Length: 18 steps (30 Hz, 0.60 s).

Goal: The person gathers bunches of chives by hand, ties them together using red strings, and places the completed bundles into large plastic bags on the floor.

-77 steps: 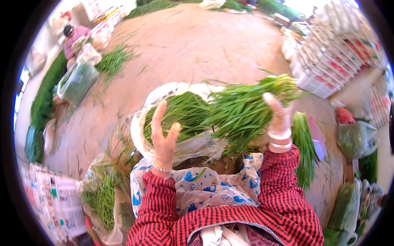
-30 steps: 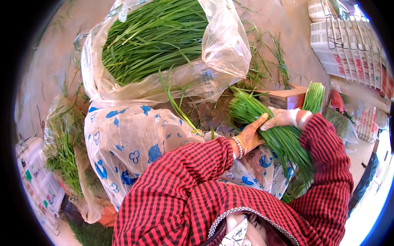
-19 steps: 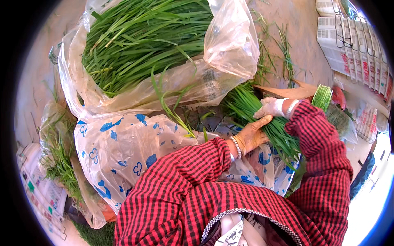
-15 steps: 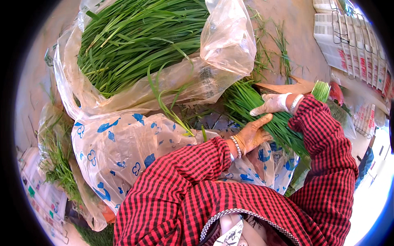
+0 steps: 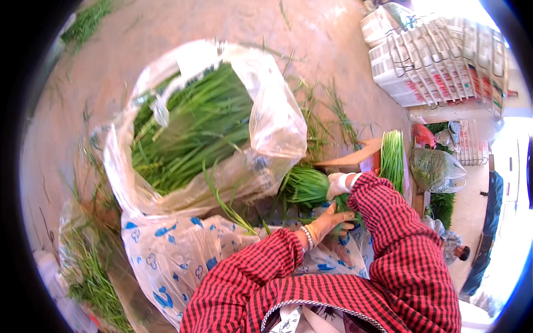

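A bunch of garlic chives (image 5: 305,186) lies across my lap, its leaves fanning out leftward. My right hand (image 5: 337,185), in a pale glove, closes round the bunch from above. Just below it, my left hand (image 5: 328,223), in a yellowish glove with a beaded bracelet at the wrist, is curled round the green leaves (image 5: 347,206) bent down between the hands. The fingertips are partly hidden by the leaves and blurred. A plastic sheet with blue prints (image 5: 166,261) covers my lap. Right of my hands, a bunch with evenly cut ends (image 5: 392,158) stands in a cardboard box (image 5: 361,158).
A large clear plastic bag (image 5: 277,130) full of long chives (image 5: 194,122) sits ahead on the floor. Scraps of leaves (image 5: 340,114) are strewn beyond it. Another bag of loose greens (image 5: 91,283) is at the left. Stacked white cartons (image 5: 427,66) stand at the far right.
My hands have drawn closer together, and the leaves that spread to the lower right are now gathered and bent between them. The view has shifted, showing more floor ahead.
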Tool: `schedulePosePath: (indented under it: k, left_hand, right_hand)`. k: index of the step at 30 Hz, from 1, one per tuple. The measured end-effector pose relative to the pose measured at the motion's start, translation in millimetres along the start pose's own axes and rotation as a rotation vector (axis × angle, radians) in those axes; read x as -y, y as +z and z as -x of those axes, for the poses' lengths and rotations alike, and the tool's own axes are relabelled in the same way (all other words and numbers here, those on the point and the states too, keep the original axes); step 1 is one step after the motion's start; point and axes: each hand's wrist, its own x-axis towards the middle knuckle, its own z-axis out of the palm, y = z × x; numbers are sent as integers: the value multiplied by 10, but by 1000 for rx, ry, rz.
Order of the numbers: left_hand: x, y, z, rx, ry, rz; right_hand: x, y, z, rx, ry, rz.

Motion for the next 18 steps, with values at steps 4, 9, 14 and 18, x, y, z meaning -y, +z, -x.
schedulePosePath:
  k: [4, 9, 14, 18]
  left_hand:
    - [-129, -426, 101, 66, 17, 186]
    - [-141, -367, 21, 182, -54, 286]
    - [-267, 205, 46, 157, -13, 290]
    - [-152, 415, 17, 296, 130, 356]
  right_hand:
    - [207, -335, 542, -179, -22, 273]
    - [-839, -611, 782, -179, 94, 206]
    - [-740, -187, 1633, -350, -84, -108]
    - [-369, 529, 2121, -542, -225, -144]
